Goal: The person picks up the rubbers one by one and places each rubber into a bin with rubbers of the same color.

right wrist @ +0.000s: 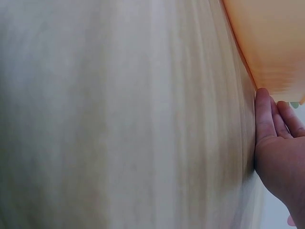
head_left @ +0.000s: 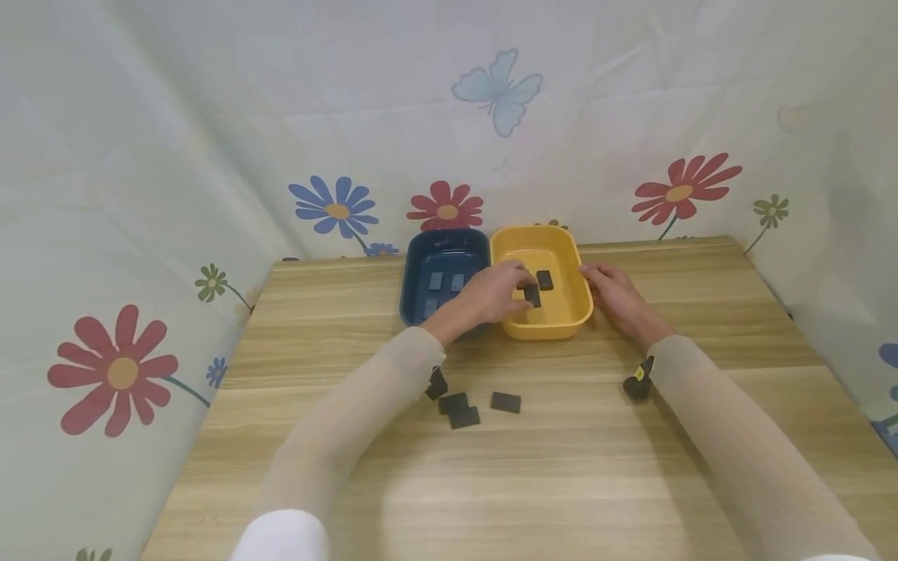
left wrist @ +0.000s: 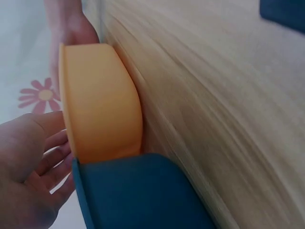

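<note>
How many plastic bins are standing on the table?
2: the dark blue bin and, to its right in the head view, the yellow bin.

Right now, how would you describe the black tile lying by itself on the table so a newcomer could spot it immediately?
Find the yellow tray at the back of the wooden table. Below it in the head view lies a flat rectangular black tile. It sits alone, whereas the two black tiles left of it are bunched together.

Smooth plastic trays point(head_left: 547, 331), smooth-faced tiles point(head_left: 506, 402), wood-grained tabletop point(head_left: 561, 483)
</note>
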{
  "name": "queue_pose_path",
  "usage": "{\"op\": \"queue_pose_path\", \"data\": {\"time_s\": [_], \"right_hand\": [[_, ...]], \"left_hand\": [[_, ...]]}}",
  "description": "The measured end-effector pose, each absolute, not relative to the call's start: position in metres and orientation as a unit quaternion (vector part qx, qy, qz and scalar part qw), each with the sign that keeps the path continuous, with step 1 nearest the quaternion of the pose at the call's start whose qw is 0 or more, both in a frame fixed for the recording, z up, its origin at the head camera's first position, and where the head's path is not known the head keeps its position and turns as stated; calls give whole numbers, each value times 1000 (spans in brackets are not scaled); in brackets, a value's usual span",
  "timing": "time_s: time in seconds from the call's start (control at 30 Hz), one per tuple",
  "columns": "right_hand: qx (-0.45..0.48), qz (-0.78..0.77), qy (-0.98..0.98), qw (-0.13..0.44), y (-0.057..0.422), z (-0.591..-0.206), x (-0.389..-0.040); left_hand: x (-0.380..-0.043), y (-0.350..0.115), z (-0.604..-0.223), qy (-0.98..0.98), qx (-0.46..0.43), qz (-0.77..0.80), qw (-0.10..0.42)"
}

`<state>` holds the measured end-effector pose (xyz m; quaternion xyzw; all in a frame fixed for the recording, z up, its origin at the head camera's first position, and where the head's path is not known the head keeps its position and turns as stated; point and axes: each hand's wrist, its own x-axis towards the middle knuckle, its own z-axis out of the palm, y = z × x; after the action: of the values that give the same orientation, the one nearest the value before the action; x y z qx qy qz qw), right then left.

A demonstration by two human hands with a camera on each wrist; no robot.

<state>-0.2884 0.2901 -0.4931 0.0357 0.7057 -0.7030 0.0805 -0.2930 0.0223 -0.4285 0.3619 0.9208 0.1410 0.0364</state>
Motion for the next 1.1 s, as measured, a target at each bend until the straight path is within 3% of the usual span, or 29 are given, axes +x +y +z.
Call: {"op": "queue_pose_path", "data": {"time_s": [0.63,1.1], "right_hand": [[38,-696,713,75,291,-496,-291],[43,-697,712,74,291,-498,-292]], "left_hand": [[-328,29,-443,926,367,48,71],[-329,35,-449,929,366,19,61]]}}
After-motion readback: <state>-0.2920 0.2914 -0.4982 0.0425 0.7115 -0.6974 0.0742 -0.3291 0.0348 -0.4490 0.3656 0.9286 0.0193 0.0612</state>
